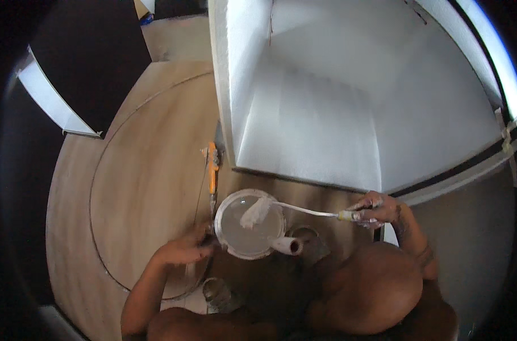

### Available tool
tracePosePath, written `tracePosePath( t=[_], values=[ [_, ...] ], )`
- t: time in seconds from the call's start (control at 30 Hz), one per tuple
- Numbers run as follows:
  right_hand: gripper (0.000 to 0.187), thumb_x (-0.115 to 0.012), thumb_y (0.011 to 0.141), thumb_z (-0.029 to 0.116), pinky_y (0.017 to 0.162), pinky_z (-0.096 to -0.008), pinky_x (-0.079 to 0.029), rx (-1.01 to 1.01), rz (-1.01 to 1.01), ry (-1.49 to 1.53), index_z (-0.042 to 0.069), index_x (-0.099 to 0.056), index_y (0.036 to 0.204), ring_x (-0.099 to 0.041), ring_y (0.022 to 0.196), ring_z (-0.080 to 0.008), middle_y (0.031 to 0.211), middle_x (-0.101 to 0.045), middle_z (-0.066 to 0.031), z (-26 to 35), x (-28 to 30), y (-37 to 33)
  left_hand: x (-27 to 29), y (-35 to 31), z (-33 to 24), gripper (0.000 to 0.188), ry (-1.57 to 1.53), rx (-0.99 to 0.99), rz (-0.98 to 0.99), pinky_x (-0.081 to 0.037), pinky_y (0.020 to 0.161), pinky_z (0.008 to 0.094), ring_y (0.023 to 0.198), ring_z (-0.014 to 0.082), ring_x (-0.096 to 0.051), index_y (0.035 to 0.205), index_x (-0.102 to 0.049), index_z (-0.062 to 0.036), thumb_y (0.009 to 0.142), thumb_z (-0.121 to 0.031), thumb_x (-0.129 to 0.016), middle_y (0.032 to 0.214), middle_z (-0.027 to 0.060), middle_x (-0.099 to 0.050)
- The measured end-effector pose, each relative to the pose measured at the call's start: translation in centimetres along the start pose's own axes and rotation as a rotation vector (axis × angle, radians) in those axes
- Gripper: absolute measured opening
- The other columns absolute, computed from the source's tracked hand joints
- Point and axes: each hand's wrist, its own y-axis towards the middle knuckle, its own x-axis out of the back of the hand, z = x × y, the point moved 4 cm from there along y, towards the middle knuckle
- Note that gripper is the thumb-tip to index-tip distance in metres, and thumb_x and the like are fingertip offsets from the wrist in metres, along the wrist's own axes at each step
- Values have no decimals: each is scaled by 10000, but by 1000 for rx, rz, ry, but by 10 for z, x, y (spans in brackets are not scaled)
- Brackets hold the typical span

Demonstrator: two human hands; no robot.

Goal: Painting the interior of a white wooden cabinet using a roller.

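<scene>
My right hand [378, 211], smeared with pale residue, is clamped on the handle of a white, matted-headed paint roller [255, 213]; its thin bent frame runs left to the head, lying diagonally within the outline of a round, pale-rimmed bucket [253, 254], centre frame. My blurred left hand [191, 245] is nearer the bucket, by its left rim; contact and closure cannot be determined.

Head-worn fisheye, near, facing down on bucket [244, 193]; frame rim probably vignetted.
</scene>
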Motion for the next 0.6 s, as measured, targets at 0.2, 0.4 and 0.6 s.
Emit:
tracePosePath(
  t=[0.2, 0.4, 0.6],
  values=[
    [227, -655, 918, 117, 527, -246, -446, 373, -434, 70, -37, -696, 1079, -566, 608, -76, 750, -656, -25, -5, 76, 23, -21, 12, 12, 1014, 190, -187, -40, -347, 1143, 406, 1390, 288, -380, 1548, -109, -3, 862, -335, -778, 1509, 225, -366],
    [220, -605, 962, 184, 505, -275, -416, 719, -1139, -13, -22, -667, 919, -525, 575, -92, 663, -570, -9, 68, 179, 128, -33, 34, 49, 1102, 65, -219, -146, -249, 1204, 414, 1472, 302, -232, 1569, -55, -20, 820, -307, -811, 1594, 237, -185],
    [235, -597, 983, 225, 508, -272, -433, 1193, -1501, -22, 8, -663, 1047, -516, 548, -102, 792, -656, -61, 195, 332, 221, -46, 25, 11, 1045, -76, 9, -305, -295, 1185, 386, 1446, 304, -315, 1571, -57, -24, 825, -181, -770, 1557, 240, -267]
  ],
)
